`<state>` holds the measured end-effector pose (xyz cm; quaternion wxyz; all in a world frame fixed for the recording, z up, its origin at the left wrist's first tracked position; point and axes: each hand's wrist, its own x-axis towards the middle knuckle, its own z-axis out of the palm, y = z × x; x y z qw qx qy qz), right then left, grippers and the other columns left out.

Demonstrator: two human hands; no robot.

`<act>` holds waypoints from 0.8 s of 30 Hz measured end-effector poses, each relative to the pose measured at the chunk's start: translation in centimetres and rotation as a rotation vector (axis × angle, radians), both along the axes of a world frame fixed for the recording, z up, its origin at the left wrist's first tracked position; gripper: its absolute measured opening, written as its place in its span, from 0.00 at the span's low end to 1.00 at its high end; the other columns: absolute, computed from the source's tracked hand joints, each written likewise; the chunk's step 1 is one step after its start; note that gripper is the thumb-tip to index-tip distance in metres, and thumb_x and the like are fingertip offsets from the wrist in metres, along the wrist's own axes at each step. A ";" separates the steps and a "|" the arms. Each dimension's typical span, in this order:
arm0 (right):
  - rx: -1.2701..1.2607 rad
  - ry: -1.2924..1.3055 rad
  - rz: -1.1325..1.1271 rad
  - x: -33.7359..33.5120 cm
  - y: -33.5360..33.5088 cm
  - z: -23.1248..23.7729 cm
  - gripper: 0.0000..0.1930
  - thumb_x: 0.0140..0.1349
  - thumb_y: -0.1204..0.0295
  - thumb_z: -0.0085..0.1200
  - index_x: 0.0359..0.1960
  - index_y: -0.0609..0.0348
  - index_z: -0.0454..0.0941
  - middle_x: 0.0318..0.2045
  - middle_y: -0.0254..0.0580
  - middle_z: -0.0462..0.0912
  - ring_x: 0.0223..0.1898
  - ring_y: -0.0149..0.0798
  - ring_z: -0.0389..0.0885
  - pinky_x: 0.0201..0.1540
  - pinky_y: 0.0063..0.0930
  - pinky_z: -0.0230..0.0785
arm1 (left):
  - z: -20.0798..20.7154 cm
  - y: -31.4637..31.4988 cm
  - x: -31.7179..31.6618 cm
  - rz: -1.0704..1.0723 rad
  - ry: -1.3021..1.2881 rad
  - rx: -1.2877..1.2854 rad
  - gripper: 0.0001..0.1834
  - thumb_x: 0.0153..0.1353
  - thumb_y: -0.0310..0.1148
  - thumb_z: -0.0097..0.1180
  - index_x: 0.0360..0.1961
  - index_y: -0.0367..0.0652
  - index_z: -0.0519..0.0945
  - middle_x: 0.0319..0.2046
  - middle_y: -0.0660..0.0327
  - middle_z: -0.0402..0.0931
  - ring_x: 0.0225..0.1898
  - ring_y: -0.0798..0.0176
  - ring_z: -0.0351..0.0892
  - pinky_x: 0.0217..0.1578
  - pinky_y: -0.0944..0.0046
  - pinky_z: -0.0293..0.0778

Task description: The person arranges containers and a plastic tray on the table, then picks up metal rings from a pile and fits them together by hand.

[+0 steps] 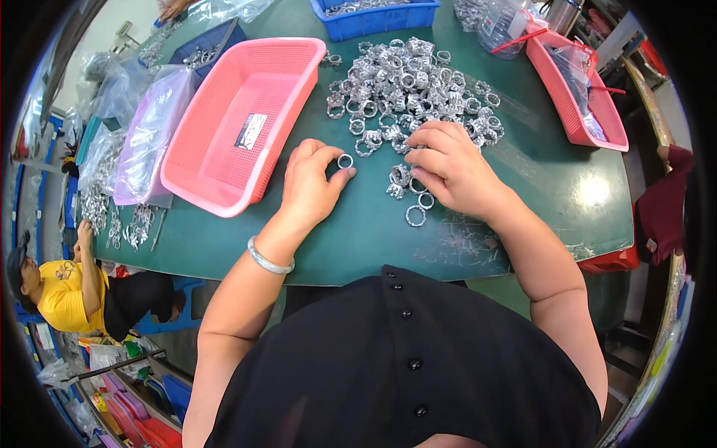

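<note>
A silver-coloured ring [345, 161] is pinched between the thumb and forefinger of my left hand [312, 178], just above the green table [340, 246]. My right hand [457, 168] is at the near edge of a large heap of silver-coloured rings [403, 78]. Its fingers curl down among the rings, and whatever lies between the fingertips is hidden. A few loose rings [415, 216] lie on the table just below those fingertips. A pale bangle [269, 257] circles my left wrist.
A pink basket [250, 190] stands left of my left hand. Another pink basket [571, 123], holding bags and red-handled tools, stands at the far right. Blue bins [379, 24] line the back. Plastic bags and small metal pieces [138, 224] crowd the left edge, where a person in yellow sits.
</note>
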<state>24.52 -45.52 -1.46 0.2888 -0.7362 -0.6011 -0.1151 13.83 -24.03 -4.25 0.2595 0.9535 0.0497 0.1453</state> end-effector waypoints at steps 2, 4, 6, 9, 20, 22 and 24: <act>0.022 0.039 -0.010 -0.2 0.0 0.2 0.10 0.47 0.75 0.56 0.33 0.58 0.74 0.36 0.39 0.74 0.44 0.43 0.70 0.46 0.36 0.59 | -0.1 -0.5 0.2 -0.018 -0.041 -0.055 0.21 0.45 0.25 0.62 0.43 0.36 0.74 0.32 0.59 0.70 0.34 0.65 0.71 0.36 0.70 0.68; 0.049 0.071 -0.016 -0.5 0.3 0.4 0.10 0.47 0.74 0.56 0.34 0.58 0.74 0.35 0.39 0.74 0.42 0.44 0.71 0.45 0.36 0.60 | 0.3 -1.3 0.4 -0.078 -0.089 -0.648 0.17 0.47 0.24 0.61 0.41 0.39 0.76 0.32 0.62 0.71 0.33 0.68 0.72 0.36 0.71 0.69; 0.152 0.360 -0.020 -1.0 0.4 0.2 0.12 0.49 0.73 0.56 0.36 0.60 0.74 0.32 0.41 0.76 0.38 0.46 0.73 0.42 0.36 0.64 | 0.5 -1.9 0.9 -0.150 -0.111 -0.788 0.16 0.50 0.22 0.58 0.43 0.38 0.75 0.33 0.64 0.72 0.33 0.73 0.72 0.35 0.74 0.69; 0.177 0.712 0.006 -1.4 0.7 0.1 0.13 0.53 0.74 0.56 0.40 0.63 0.73 0.32 0.39 0.77 0.34 0.34 0.75 0.37 0.27 0.68 | 1.6 -3.3 1.3 -0.319 -0.132 -0.962 0.18 0.52 0.18 0.55 0.47 0.34 0.71 0.32 0.66 0.70 0.34 0.75 0.68 0.36 0.75 0.67; 0.375 1.132 -0.041 -0.5 1.9 -0.4 0.06 0.54 0.78 0.54 0.33 0.66 0.76 0.29 0.35 0.77 0.30 0.24 0.75 0.35 0.19 0.68 | 1.1 -4.2 3.0 -0.397 -0.169 -1.104 0.21 0.54 0.18 0.53 0.50 0.35 0.70 0.32 0.65 0.70 0.34 0.74 0.69 0.37 0.75 0.67; 0.403 1.005 -0.055 -0.7 2.2 -0.5 0.05 0.54 0.78 0.54 0.31 0.67 0.76 0.30 0.36 0.75 0.30 0.26 0.76 0.34 0.19 0.68 | 0.9 -4.2 2.7 -0.388 -0.120 -1.198 0.20 0.55 0.19 0.52 0.51 0.35 0.70 0.33 0.65 0.71 0.34 0.74 0.70 0.37 0.75 0.68; 0.403 1.056 -0.031 -1.0 2.1 -0.3 0.04 0.54 0.79 0.53 0.32 0.66 0.77 0.30 0.37 0.74 0.30 0.28 0.77 0.33 0.20 0.68 | 0.7 -4.2 2.6 -0.366 -0.108 -1.330 0.18 0.57 0.22 0.51 0.50 0.36 0.70 0.34 0.63 0.73 0.34 0.72 0.72 0.38 0.72 0.71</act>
